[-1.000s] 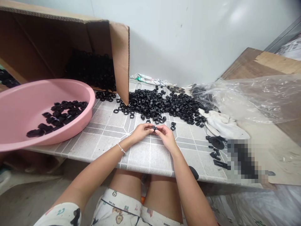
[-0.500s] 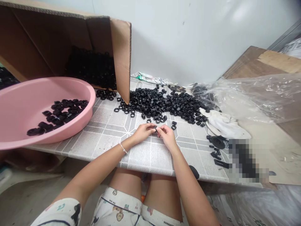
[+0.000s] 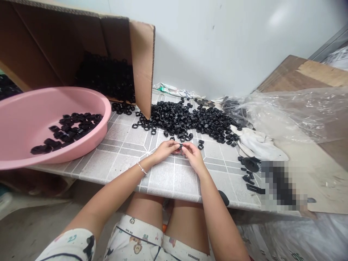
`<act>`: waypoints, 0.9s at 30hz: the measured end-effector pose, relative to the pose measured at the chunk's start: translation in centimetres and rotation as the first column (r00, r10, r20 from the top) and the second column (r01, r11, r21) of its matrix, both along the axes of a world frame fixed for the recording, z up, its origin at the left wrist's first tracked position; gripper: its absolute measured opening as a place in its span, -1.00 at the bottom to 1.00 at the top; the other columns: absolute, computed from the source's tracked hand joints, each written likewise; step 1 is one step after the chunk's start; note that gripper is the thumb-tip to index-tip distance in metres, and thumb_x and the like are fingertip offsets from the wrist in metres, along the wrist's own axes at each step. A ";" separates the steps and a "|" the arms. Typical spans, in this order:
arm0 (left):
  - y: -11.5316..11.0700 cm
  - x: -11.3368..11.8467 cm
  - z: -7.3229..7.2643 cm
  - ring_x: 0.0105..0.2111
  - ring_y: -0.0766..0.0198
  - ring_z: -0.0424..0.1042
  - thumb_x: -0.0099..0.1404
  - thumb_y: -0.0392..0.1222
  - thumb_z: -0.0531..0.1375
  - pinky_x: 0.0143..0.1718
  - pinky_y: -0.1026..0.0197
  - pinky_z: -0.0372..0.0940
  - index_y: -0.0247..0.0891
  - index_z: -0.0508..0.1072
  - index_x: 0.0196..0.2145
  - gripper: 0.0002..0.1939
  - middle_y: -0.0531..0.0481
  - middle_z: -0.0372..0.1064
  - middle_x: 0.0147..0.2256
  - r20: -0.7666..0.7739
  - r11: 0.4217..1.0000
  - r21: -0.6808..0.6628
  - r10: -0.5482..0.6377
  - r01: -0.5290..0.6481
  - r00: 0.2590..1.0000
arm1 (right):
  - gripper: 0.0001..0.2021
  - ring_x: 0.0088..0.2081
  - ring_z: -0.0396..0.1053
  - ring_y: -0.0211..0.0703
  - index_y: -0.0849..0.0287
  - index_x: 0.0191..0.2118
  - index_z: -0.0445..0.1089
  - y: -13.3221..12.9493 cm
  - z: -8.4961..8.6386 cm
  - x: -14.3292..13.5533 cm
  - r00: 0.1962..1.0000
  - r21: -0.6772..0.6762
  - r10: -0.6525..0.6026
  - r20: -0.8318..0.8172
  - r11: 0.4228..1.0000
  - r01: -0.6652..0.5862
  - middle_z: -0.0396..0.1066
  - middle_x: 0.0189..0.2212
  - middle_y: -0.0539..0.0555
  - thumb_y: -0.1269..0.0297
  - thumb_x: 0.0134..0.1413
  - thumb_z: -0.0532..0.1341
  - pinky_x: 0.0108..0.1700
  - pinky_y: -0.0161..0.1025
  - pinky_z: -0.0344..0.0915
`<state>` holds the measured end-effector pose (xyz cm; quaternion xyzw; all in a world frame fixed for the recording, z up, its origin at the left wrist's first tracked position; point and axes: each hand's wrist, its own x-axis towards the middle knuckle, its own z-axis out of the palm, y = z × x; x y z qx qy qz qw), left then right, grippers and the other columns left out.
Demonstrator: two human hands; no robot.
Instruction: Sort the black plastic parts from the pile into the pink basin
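Note:
A small black ring-like part (image 3: 180,146) is pinched between the fingertips of both hands, just in front of a heap of black parts. My left hand (image 3: 165,151) closes on it from the left, and my right hand (image 3: 193,155) closes on it from the right. Fingers hide much of this part. The heap (image 3: 176,117) of similar black rings spreads across the tiled-pattern table (image 3: 163,177). A couple of loose rings (image 3: 200,146) lie just beyond my right hand. More black parts lie inside the pink basin (image 3: 94,144) at the left.
A cardboard box (image 3: 143,61) holding many black parts lies behind the basin. Right of the heap are a white cloth (image 3: 261,145), clear plastic film (image 3: 296,112) and a round black piece (image 3: 251,164). A dark round object (image 3: 224,198) is at the table's front edge.
The fingertips have shifted slightly around the small black part, and both hands stay together in nearly the same place. The camera view has moved a little.

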<state>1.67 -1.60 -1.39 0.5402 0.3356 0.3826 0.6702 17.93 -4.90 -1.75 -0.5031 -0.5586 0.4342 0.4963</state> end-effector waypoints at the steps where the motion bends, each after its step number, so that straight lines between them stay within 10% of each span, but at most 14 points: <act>1: 0.0 0.1 -0.1 -0.31 0.27 0.45 0.16 -0.02 0.28 -0.14 0.13 0.34 -0.40 0.44 -0.25 -0.64 -0.09 0.45 -0.34 -0.018 1.000 0.013 -0.001 0.002 1.000 | -0.69 -0.44 0.32 -0.19 0.09 -0.26 0.35 -0.1 -0.1 0.0 0.999 0.007 -0.003 0.032 1.000 0.002 0.37 -0.43 -0.01 -0.04 -0.01 0.21 -0.36 -0.22 0.29; 8: -1.2 0.1 0.3 -0.07 0.21 0.36 0.14 -0.26 0.26 0.01 0.11 0.27 -0.26 0.38 -0.13 -0.69 -0.10 0.34 -0.08 -0.156 0.926 0.376 0.060 0.003 0.986 | -0.68 -0.50 0.19 -0.23 0.10 -0.44 0.26 -0.6 0.0 -0.3 0.971 0.036 0.022 0.239 0.999 -0.031 0.20 -0.59 -0.08 -0.04 0.14 0.08 -0.38 -0.26 0.18; 12: -1.2 0.0 0.9 -0.01 0.18 0.34 0.23 -0.06 0.21 -0.01 0.12 0.27 -0.21 0.24 0.08 -0.51 -0.17 0.27 0.04 -0.129 0.954 0.294 0.098 -0.056 0.987 | -0.71 -0.51 0.23 -0.24 0.08 -0.26 0.28 -0.4 0.3 -0.5 0.997 0.046 -0.020 0.074 0.999 0.017 0.29 -0.49 -0.06 -0.05 0.11 0.11 -0.39 -0.25 0.24; 17: -0.4 0.0 0.8 -0.38 0.30 0.38 0.28 0.13 0.08 -0.24 0.20 0.30 -0.36 0.38 -0.32 -0.58 -0.02 0.36 -0.42 -0.171 0.981 0.194 0.049 -0.015 0.984 | -0.67 -0.46 0.29 -0.22 0.04 -0.12 0.26 -0.2 -0.2 -0.2 0.999 0.078 0.037 0.018 0.996 -0.038 0.35 -0.38 -0.02 -0.02 0.06 0.17 -0.33 -0.22 0.31; 27: -1.4 0.0 0.9 -0.19 0.24 0.36 0.16 -0.25 0.21 -0.08 0.14 0.28 -0.28 0.35 -0.20 -0.77 -0.06 0.35 -0.19 -0.243 0.902 0.432 0.100 0.015 0.965 | -0.67 -0.46 0.29 -0.16 0.05 -0.28 0.27 -0.7 -0.5 -0.4 0.979 0.030 0.008 0.206 0.999 -0.015 0.31 -0.50 -0.03 -0.10 0.17 0.01 -0.33 -0.21 0.21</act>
